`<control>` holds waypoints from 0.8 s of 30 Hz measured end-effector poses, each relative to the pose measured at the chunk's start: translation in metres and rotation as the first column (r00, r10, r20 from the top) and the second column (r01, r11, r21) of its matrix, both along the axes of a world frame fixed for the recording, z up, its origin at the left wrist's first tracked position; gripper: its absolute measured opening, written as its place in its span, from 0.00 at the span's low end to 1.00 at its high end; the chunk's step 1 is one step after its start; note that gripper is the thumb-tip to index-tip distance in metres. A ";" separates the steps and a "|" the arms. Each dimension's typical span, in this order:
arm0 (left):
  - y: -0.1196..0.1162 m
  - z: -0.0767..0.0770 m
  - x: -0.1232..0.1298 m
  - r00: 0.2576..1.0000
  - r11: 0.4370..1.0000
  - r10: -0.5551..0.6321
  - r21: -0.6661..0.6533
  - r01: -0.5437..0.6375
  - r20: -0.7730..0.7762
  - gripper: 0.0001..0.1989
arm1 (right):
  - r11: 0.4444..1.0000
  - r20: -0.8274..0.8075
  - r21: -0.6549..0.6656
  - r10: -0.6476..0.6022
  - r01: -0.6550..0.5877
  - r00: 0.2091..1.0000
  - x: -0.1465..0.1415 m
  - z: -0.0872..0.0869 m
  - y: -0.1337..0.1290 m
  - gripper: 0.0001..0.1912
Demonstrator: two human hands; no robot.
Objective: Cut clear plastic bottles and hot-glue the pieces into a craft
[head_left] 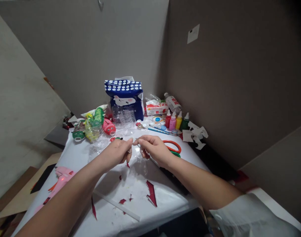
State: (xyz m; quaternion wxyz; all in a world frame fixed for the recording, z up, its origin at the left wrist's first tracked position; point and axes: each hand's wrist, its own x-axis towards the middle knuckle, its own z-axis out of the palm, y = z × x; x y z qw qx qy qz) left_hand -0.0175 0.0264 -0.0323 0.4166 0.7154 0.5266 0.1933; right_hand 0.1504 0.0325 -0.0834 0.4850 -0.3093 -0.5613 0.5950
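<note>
Over the middle of the white-covered table, my left hand (118,152) and my right hand (154,148) are close together, both with curled fingers. A clear plastic piece (137,152) shines between them, and both hands seem to grip it; its full outline is hard to make out. The tips of thumb and forefinger nearly meet across the gap. Scissors with orange and green handles (173,143) lie just beyond my right hand. Under the hands are dark red scraps (151,193) and a translucent glue stick or strip (118,206).
A pink glue gun (62,177) lies at the left edge. Painted bottles (108,127) and clear plastic stand behind it. At the back are a blue bag (127,98), a tissue pack (156,108), paint bottles (176,121), brushes (162,130) and white paper scraps (196,134).
</note>
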 end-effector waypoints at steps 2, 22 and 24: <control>0.000 0.002 0.000 1.000 1.000 -0.003 0.021 0.003 -0.009 0.33 | 1.000 0.003 0.009 -0.028 0.028 1.000 -0.001 0.000 0.000 0.14; -0.052 -0.036 0.053 0.983 0.979 -0.167 -0.132 0.156 -0.072 0.20 | 0.766 0.103 0.544 -0.465 0.342 0.879 -0.005 -0.010 -0.007 0.11; -0.050 -0.031 0.052 0.982 0.969 -0.186 -0.174 0.178 -0.031 0.20 | 0.773 0.101 0.537 -0.457 0.338 0.884 -0.005 -0.010 -0.006 0.11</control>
